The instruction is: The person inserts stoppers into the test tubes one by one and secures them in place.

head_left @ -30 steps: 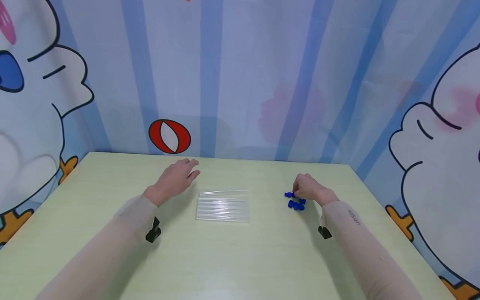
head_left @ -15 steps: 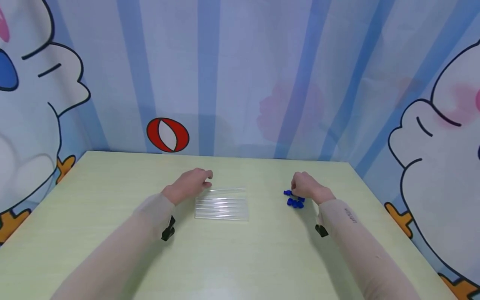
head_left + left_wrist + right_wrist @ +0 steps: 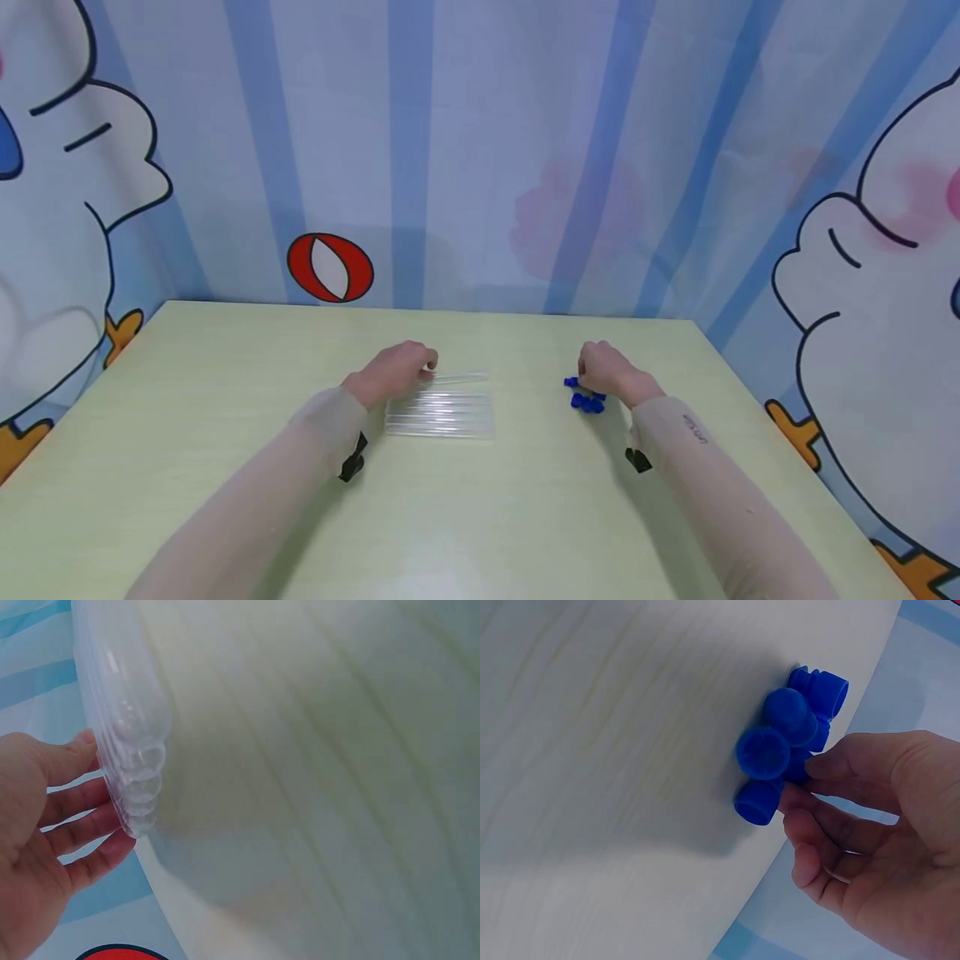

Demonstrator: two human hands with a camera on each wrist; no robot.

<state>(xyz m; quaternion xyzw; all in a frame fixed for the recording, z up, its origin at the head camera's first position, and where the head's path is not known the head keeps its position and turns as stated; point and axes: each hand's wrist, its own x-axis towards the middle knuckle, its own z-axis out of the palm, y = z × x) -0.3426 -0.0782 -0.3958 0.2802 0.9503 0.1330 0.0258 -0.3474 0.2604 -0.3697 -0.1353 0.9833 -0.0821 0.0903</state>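
Clear test tubes (image 3: 441,414) lie side by side in a row on the table, their rounded ends (image 3: 142,761) showing in the left wrist view. My left hand (image 3: 393,370) is at the left end of the farthest tube (image 3: 461,377), its thumb and fingers pinching there; the tubes partly hide the fingertips (image 3: 116,847). Right of the tubes is a small cluster of blue caps (image 3: 587,403). My right hand (image 3: 609,369) is over the far side of them, thumb and forefinger pinching one blue cap (image 3: 798,768) among the others.
The pale wooden table (image 3: 480,517) ends at a back edge just beyond both hands. Behind it hangs a blue striped cloth (image 3: 480,167) printed with cartoon figures and a red ball (image 3: 330,267).
My left hand has moved right and toward me onto the far tube, its fingers curling in. My right hand stays at the caps. The head view has shifted slightly.
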